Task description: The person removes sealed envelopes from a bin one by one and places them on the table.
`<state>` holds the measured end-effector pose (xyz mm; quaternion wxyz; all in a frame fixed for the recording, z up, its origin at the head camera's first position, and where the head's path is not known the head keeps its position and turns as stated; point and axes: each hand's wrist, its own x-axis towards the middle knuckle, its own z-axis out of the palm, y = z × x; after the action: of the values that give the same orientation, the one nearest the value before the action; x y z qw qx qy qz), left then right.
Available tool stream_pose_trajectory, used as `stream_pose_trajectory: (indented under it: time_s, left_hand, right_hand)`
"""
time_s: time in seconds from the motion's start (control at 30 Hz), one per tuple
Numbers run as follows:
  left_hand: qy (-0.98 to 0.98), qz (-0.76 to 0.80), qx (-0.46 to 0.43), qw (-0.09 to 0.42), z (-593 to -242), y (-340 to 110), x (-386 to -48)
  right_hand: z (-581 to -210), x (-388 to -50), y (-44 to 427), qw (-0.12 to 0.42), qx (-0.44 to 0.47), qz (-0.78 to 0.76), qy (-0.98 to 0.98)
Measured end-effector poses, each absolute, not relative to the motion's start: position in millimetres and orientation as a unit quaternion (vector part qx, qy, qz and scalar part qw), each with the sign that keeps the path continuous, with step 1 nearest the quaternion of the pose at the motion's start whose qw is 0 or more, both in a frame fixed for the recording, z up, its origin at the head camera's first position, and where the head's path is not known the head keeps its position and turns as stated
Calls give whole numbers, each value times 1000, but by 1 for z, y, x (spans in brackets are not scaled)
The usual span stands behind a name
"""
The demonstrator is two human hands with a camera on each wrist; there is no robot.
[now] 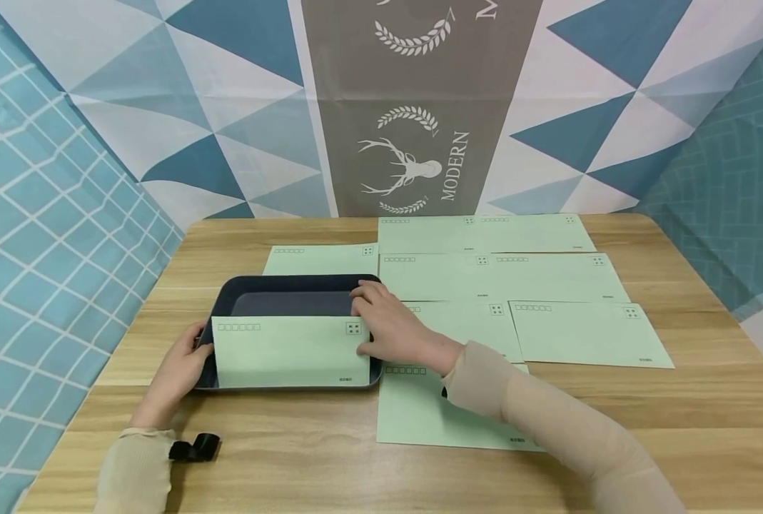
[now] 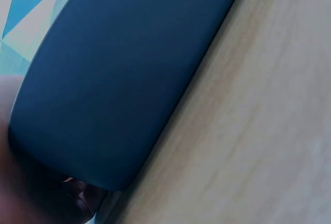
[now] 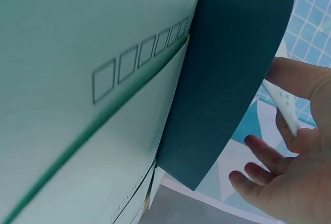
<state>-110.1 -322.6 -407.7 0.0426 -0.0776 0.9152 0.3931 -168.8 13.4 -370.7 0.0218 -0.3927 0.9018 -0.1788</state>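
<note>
A dark blue tray (image 1: 291, 283) lies on the left part of the wooden table. My left hand (image 1: 178, 363) grips the tray's left end, thumb at the rim; in the left wrist view the tray's outer wall (image 2: 119, 79) hides most of the fingers. At the tray's right end my right hand (image 1: 397, 325) pinches the right edge of a pale green envelope (image 1: 291, 353). This envelope stands tilted over the tray's front half, its printed face showing. In the right wrist view, the envelope's edge (image 3: 283, 105) shows between thumb and fingers, beyond the tray wall (image 3: 227, 79).
Several matching green envelopes lie in rows right of the tray, such as one at the right (image 1: 589, 335) and one in front (image 1: 445, 417) partly under the right sleeve. Another envelope (image 1: 320, 260) lies behind the tray. Patterned cloth (image 1: 420, 86) hangs beyond the table's far edge.
</note>
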Motion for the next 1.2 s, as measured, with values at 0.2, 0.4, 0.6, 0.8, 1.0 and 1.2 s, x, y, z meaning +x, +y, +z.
stream_pose_trajectory:
  time_s: [0.2,0.4,0.6,0.8,1.0,1.2]
  left_hand:
    - [902,425,-68,30,-408,-324,-110]
    - [918,393,-45,19,-409,-325,-108]
    - [920,387,-54,15,-408,-325,-110]
    - [925,377,-56,13,-410,-326,-110]
    - [923,380,-51,8,-410,-327,-109]
    - [924,379,-44,13,-409,-326,-108]
  right_hand:
    - [-367,-158,17,63,-383,-240,890]
    - [-368,-149,20,80,-401,-321,854]
    - [-367,-140,25,33,-404,-393,825]
    - [-366,-136,29,-6,-399,-452,798]
    - [-360,-134,34,-61,-393,-484,780]
    - [-350,-132,46,-99,-371,-518,764]
